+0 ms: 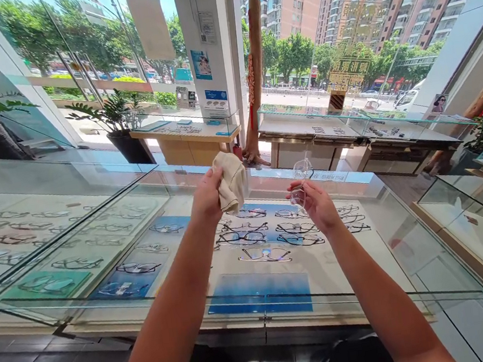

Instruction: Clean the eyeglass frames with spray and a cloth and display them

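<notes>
My left hand (207, 196) is closed around a beige cloth (231, 182), which hangs in loose folds above the glass showcase (170, 181). To the right, my right hand (318, 203) pinches a pair of glasses (298, 196) with clear lenses and a very thin or rimless frame, held up on its side. Cloth and glasses are apart. Under the glass top, below both hands, lie rows of eyeglass frames (242, 237) on white and blue panels. One frame (264, 254) lies nearer to me than the rows.
Another glass case with glasses adjoins at the left (16, 228), and one stands at the right (481, 214). Low display counters (191, 133) line the windows. A potted plant (121, 128) and a wooden trunk (255, 66) stand behind the showcase.
</notes>
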{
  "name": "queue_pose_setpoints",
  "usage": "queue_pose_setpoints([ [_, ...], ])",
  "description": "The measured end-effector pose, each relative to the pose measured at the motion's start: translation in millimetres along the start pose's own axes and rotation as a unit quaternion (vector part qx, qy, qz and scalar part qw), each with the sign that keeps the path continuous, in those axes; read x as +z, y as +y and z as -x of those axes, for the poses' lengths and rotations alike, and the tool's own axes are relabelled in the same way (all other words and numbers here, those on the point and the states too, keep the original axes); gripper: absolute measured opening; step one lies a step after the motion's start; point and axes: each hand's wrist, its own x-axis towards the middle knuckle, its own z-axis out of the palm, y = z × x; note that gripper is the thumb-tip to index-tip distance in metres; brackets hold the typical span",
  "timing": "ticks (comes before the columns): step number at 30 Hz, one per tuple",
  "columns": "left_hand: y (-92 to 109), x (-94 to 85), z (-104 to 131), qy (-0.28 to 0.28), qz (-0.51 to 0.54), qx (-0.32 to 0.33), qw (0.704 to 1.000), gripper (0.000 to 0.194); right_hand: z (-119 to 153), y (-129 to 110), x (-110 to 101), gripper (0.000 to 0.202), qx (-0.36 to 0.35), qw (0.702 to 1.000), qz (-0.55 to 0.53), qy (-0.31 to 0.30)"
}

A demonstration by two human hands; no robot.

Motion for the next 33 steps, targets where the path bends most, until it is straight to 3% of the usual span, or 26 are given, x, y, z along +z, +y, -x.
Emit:
queue_pose_setpoints([
  [3, -9.2, 20.1, 19.3, -0.085, 0.018, -0.071, 0.994, 0.043, 3.5, -3.8, 4.2, 0.034, -0.001, 1.0, -0.004, -0.012],
  [5, -14.2, 28.9, 28.1, -0.111, 0.024, -0.107, 0.988, 0.041, 5.2, -4.4, 6.6, 0.034, 0.003, 1.0, -0.005, -0.027],
  [17, -30.0, 34.4, 33.2, -0.102, 0.059, -0.148, 0.982, 0.037, 4.7, 3.5, 8.3, 0.036, 0.043, 0.994, 0.009, -0.102],
  [24, -33.1, 32.0, 42.3, -0.197, 0.012, -0.17, 0.965, 0.057, 4.2, 1.5, 8.9, 0.029, -0.006, 0.999, 0.025, -0.045],
  [29, -34.3, 33.2, 46.7, -0.214, 0.004, -0.199, 0.956, 0.058, 1.7, 3.6, 8.3, 0.03, -0.024, 0.999, 0.022, -0.003],
  [33, -36.0, 32.2, 48.9, -0.228, -0.02, -0.219, 0.948, 0.059, 1.1, 5.3, 6.6, 0.029, -0.032, 0.999, 0.025, -0.002],
])
